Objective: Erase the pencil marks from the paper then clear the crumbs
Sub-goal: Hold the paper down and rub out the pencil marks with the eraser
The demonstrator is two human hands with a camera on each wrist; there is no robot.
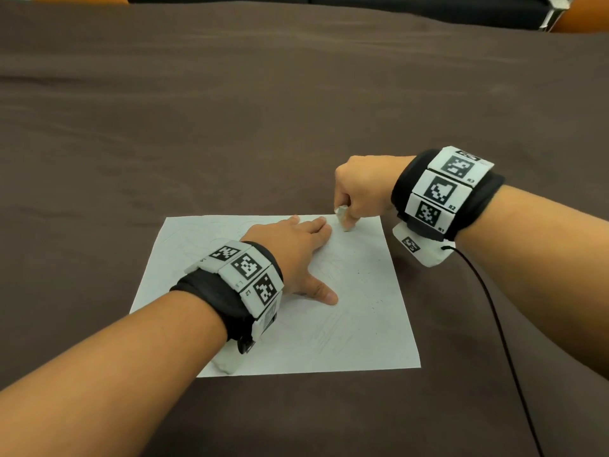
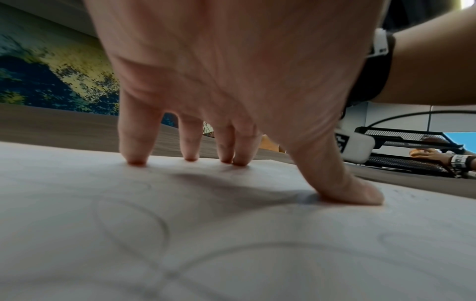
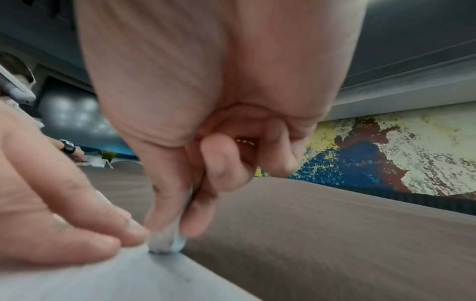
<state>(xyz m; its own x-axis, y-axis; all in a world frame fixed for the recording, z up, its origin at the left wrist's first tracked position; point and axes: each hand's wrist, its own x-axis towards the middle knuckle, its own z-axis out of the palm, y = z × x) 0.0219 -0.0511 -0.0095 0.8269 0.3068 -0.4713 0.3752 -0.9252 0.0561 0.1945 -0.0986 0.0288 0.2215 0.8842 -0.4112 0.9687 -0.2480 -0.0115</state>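
Observation:
A white sheet of paper (image 1: 329,324) with faint pencil lines lies on the brown table. My left hand (image 1: 296,249) lies flat on it, fingers straight and spread, fingertips (image 2: 136,160) and thumb pressing the sheet down. My right hand (image 1: 359,192) pinches a small white eraser (image 1: 342,219) between thumb and fingers. The eraser's tip (image 3: 166,243) touches the paper near its far edge, just right of my left fingertips. Curved pencil marks (image 2: 144,224) show on the paper under the left wrist. Small dark crumbs (image 1: 362,272) dot the right part of the sheet.
The brown wood-grain table (image 1: 230,127) spreads wide around the sheet. A black cable (image 1: 494,318) runs from my right wristband toward the near right edge. Orange chair backs (image 1: 580,18) stand beyond the far edge. Another person's hand (image 2: 432,154) and black mesh trays show far off.

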